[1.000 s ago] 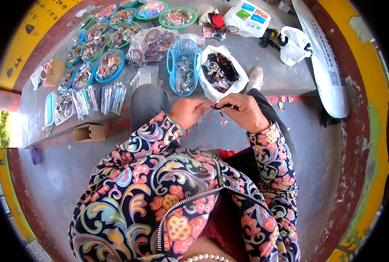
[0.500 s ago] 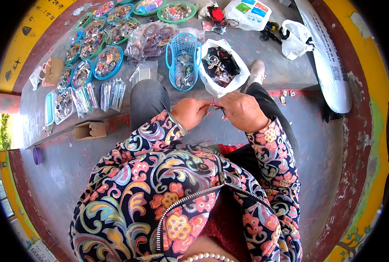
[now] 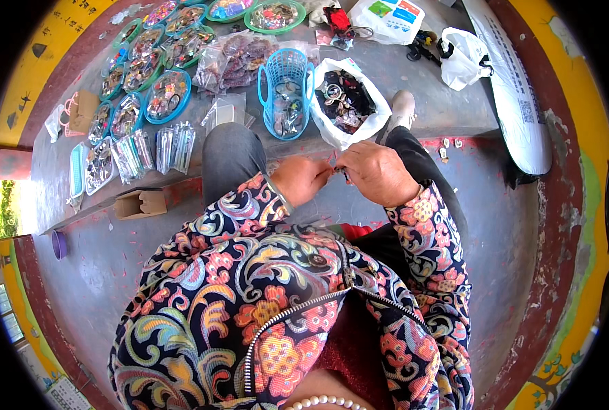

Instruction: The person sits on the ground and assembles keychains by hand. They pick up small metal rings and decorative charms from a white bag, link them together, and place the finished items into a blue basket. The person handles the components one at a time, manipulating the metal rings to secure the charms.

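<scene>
My left hand point(image 3: 300, 180) is closed in a pinch over my lap, its fingertips near those of my right hand point(image 3: 378, 173). Between the two hands is a small dark and reddish item; it is too small to name, and my fingers cover most of it. The right hand is closed too, its back turned up. Just beyond the hands stands a white plastic bag point(image 3: 323, 124) with its mouth spread, holding dark items and small round pieces. Beside it is a blue plastic basket point(image 3: 266, 109) with small packed pieces inside.
Several round trays point(image 3: 165, 121) of small items crowd the ledge at the far left. Clear packets point(image 3: 175, 147) lie at its edge, above a cardboard box point(image 3: 140, 205). Tied white bags point(image 3: 463, 65) sit far right, beside a long white wrapped panel point(image 3: 523, 116).
The fingertips of both hands have shifted slightly, and my left hand has turned a little and come nearer the right. The view has moved slightly.
</scene>
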A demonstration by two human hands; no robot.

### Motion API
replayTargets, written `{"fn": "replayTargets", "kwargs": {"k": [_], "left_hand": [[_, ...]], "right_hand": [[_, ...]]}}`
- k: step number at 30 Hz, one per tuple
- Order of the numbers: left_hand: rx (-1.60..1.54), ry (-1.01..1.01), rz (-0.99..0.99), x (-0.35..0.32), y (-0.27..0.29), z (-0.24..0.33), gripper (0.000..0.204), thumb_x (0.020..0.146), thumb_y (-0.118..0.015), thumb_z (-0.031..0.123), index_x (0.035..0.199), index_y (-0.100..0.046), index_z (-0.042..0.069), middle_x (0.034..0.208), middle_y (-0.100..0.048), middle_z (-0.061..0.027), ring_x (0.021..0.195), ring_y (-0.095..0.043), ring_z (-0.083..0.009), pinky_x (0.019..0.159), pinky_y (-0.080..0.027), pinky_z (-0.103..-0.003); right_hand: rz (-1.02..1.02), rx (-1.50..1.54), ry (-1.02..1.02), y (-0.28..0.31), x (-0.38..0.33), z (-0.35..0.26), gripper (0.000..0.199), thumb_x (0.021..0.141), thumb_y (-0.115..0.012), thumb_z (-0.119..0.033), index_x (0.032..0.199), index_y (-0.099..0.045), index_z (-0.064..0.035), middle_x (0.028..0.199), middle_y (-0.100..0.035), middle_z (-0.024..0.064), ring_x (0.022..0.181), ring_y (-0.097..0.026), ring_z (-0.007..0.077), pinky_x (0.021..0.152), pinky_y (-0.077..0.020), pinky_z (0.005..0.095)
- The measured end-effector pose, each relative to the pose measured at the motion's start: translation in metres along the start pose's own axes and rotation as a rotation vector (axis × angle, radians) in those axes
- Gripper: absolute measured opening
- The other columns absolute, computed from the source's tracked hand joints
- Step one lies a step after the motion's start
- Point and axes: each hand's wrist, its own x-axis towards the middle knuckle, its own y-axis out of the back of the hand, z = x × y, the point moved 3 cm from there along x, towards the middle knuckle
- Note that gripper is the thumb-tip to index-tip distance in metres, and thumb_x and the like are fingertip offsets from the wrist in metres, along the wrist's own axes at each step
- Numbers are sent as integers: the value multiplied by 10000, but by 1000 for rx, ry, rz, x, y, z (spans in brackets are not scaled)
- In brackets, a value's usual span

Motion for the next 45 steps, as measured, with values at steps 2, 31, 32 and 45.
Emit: {"fn": "replayTargets", "kwargs": {"k": [2,31,32,45], "left_hand": [[-4,-24,-1,0,-2,-1,191,833,-493,145,964,-597,52,744,-591,-177,669,-591,-313,569,-458,-357],[-538,147,-181,1,-14,-7,289,894,-454,213,1078,-555,15,840,-615,-87,697,-623,-140,447,-495,-243],[-528,109,-175,1,-18,-13,288,895,-451,210,1080,-555,16,847,-613,-89,687,-623,-142,444,-495,-244],[-738,329,-216,0,-20,-13,270,890,-452,163,1065,-554,-16,926,-603,-81,757,-603,-141,688,-510,-256]], "right_hand": [[-12,20,6,0,1,0,139,656,-557,-20,790,-580,-44,743,-566,81,734,-560,279,623,-463,356],[47,185,-302,-17,-1,4,86,679,-589,-74,740,-582,-15,687,-574,145,657,-571,316,580,-453,366],[17,219,-268,-16,0,4,93,674,-585,-59,753,-584,-11,694,-580,144,662,-578,305,585,-458,358],[-43,489,-417,-20,-3,16,158,667,-543,-25,810,-611,-20,752,-609,167,703,-614,287,621,-477,341]]}}
